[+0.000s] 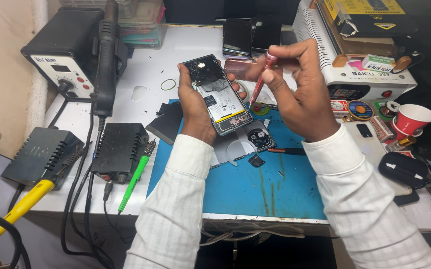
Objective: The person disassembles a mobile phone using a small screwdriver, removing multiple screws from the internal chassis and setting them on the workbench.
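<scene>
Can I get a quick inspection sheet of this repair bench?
Surface: white bench with a stained blue mat.
Job's things: opened phone, back off; red-handled screwdriver.
Clutter: loose phone parts, red cup, two phones.
Hands: left hand holds the phone; right hand holds the screwdriver, tip at the phone's edge.
Cables: black leads hang off the front edge.
Surroundings: hot-air station, black boxes.

White bench point(185, 45): blue mat point(275, 184), black station point(66, 50), red cup point(412, 119).
</scene>
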